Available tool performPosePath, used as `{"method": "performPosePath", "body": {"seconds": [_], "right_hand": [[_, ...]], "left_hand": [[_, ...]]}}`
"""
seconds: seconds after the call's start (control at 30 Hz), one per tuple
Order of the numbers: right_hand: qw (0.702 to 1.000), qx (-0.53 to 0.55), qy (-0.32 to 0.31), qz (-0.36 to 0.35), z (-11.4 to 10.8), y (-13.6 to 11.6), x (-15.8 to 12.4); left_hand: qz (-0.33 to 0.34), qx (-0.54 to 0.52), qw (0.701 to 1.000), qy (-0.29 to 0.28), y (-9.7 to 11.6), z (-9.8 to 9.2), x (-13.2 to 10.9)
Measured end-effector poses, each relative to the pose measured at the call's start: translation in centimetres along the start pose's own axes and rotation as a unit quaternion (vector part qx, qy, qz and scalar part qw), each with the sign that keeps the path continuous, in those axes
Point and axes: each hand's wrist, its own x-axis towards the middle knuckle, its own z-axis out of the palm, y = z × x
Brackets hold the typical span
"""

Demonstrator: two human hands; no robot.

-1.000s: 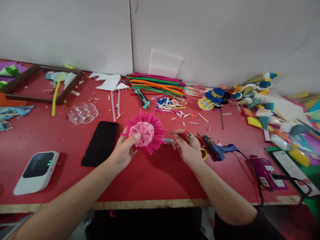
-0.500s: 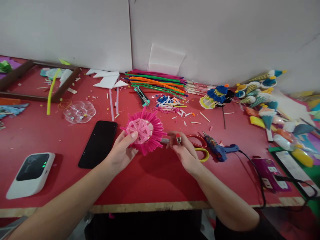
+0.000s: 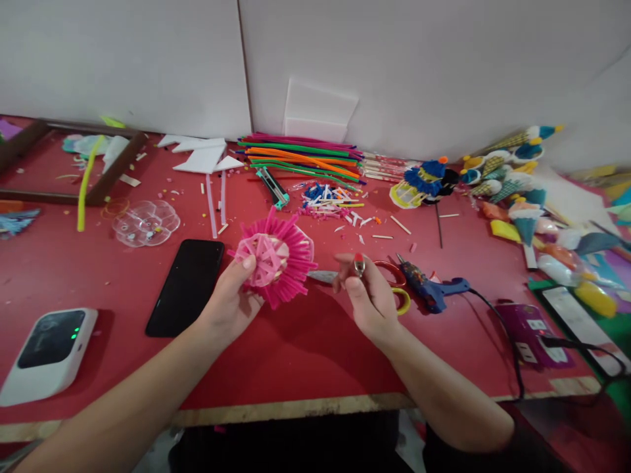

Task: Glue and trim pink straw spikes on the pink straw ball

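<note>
My left hand (image 3: 231, 303) grips a round pink ornament made of cut straws (image 3: 274, 257), holding it just above the red table (image 3: 296, 348), thumb on its front face. A short way to the ornament's right, my right hand (image 3: 367, 295) is closed on a small red lighter (image 3: 358, 265) with a metal top, held upright. Red and yellow scissors (image 3: 394, 282) lie on the table right behind that hand.
A black phone (image 3: 186, 286) lies left of my left hand, a white device with green lights (image 3: 46, 345) at the near left. A blue glue gun (image 3: 431, 289) with cord lies to the right. Coloured straws (image 3: 300, 161), straw scraps, a box cutter (image 3: 272, 188) and craft toys (image 3: 507, 184) fill the back.
The lighter has turned upright in my right hand and lifted slightly. The ornament has tilted a little in my left hand. The view has shifted to the right.
</note>
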Motion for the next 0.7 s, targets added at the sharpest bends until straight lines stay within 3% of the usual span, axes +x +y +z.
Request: {"method": "performPosePath", "body": {"seconds": [0.13, 0.3, 0.5, 0.6, 0.7], "right_hand": [[0.998, 0.018, 0.02, -0.053, 0.2, -0.7, -0.3], [0.994, -0.054, 0.041, -0.09, 0.5, -1.3, 0.0], [0.999, -0.042, 0.002, 0.001, 0.7, -1.1, -0.1], [0.998, -0.064, -0.001, -0.011, 0.5, -1.1, -0.1], [0.998, -0.041, -0.043, -0.031, 0.2, -0.9, 0.0]], "left_hand": [[-0.004, 0.003, 1.0, 0.015, 0.2, -0.1, -0.2], [-0.02, 0.013, 0.999, 0.029, -0.1, -0.5, 0.0], [-0.034, 0.024, 0.997, 0.059, -0.2, -0.1, 0.0], [-0.04, 0.018, 0.997, 0.071, -0.3, 0.0, 0.0], [-0.04, 0.019, 0.996, 0.083, -0.4, 0.0, 0.0]]}}
